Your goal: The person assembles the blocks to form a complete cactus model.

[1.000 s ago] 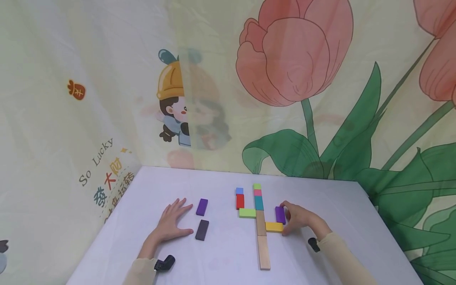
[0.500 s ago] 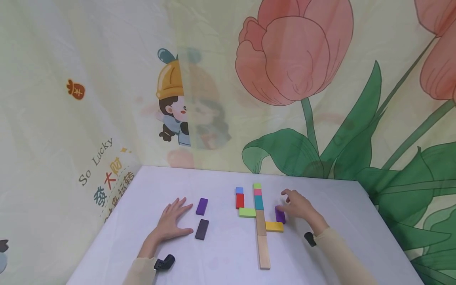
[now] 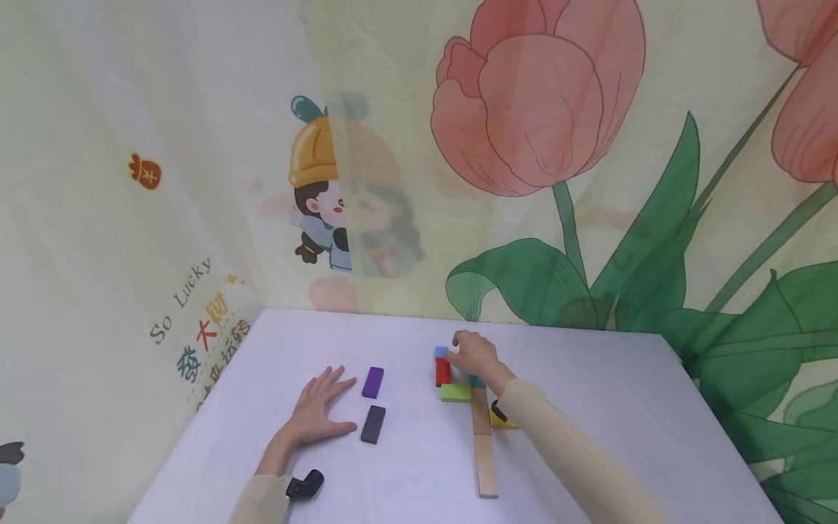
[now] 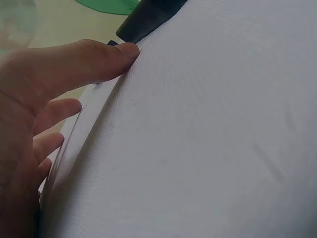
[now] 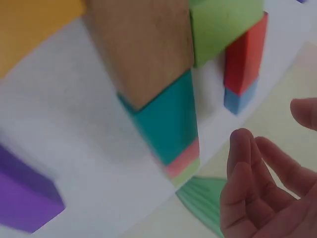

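My left hand rests on the table with its fingers spread. Just right of it lie a purple block and a black block. My right hand is over the far end of a joined row of blocks, near a blue block and a red block. In the right wrist view its thumb stands apart from the loosely bent fingers, with nothing between them. The row has plain wooden blocks, a teal block, a pink one and a green tip.
A light green block branches left off the row, meeting the red one. On the right, a yellow block is partly covered by the right sleeve. Another purple block shows in the right wrist view. A printed curtain hangs behind the white table.
My right hand has let go of the right-hand purple block, lifted off and moved left over the far end of the row. The left hand has stayed put.
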`<state>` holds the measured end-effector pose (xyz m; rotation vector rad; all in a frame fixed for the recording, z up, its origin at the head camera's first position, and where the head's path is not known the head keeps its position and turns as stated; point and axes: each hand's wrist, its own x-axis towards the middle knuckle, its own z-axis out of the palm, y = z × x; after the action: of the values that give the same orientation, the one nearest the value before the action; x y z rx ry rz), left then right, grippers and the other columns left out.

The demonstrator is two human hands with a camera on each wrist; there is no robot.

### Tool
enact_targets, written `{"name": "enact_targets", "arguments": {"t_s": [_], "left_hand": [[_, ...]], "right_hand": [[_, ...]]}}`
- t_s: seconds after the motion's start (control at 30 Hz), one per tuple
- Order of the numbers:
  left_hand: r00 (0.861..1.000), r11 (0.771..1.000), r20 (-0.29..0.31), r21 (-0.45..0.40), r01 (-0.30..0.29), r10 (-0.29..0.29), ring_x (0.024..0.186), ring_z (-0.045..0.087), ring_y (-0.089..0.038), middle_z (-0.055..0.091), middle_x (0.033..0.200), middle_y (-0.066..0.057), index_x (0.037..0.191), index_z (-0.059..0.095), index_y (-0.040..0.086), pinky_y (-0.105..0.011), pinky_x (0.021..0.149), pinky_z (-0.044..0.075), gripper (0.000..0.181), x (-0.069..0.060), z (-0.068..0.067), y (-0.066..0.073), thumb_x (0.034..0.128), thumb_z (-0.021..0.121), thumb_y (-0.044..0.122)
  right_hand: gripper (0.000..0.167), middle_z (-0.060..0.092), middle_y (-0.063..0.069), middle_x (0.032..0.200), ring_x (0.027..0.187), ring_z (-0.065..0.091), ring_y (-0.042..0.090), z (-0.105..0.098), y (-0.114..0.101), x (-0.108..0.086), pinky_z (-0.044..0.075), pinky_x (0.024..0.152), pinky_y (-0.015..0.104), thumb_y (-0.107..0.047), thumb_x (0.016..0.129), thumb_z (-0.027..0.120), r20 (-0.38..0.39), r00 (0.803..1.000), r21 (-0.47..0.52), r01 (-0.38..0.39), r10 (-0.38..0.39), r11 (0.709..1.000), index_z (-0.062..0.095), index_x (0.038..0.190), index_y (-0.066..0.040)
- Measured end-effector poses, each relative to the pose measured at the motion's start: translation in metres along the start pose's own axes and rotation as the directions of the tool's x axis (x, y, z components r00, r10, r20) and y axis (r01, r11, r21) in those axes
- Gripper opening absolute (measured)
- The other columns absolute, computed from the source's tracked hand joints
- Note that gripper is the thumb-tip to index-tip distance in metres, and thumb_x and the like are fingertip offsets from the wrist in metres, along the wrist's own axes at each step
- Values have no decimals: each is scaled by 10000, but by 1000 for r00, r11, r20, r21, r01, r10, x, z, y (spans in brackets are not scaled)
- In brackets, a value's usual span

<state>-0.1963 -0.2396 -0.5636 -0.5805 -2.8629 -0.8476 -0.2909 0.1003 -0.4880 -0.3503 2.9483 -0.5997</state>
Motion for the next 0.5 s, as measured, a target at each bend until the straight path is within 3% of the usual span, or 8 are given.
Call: {"name": "enact_targets", "arguments": {"t_s": [0.23, 0.37, 0.5], "left_hand": [[1000, 1000, -17, -3, -18, 18, 1432, 226, -472, 356, 1539, -225, 1399, 553, 85, -685, 1123, 116, 852, -2, 2, -1, 701, 793, 511], [998, 999, -49, 6, -43, 44, 1414, 245, -490, 374, 1525, -234, 1393, 555, 83, -700, 1107, 134, 847, -2, 2, -2, 699, 798, 503], [999, 1000, -31, -5, -29, 29, 1426, 225, -482, 358, 1536, -231, 1400, 549, 86, -692, 1117, 117, 849, -2, 1, -2, 705, 791, 509]], "right_hand": [[273, 567, 28, 693, 630, 541, 186, 16, -16, 15, 468, 548, 306, -316, 903, 675, 23, 998, -37, -57, 58, 998, 597, 902, -54], [287, 565, 32, 693, 633, 546, 188, 19, -22, 21, 465, 533, 285, -324, 900, 683, 19, 996, -13, -82, 82, 997, 592, 924, -52], [272, 566, 41, 689, 617, 550, 189, 22, -24, 23, 461, 513, 274, -301, 889, 690, 26, 992, -12, -127, 127, 992, 571, 917, -58]]}}
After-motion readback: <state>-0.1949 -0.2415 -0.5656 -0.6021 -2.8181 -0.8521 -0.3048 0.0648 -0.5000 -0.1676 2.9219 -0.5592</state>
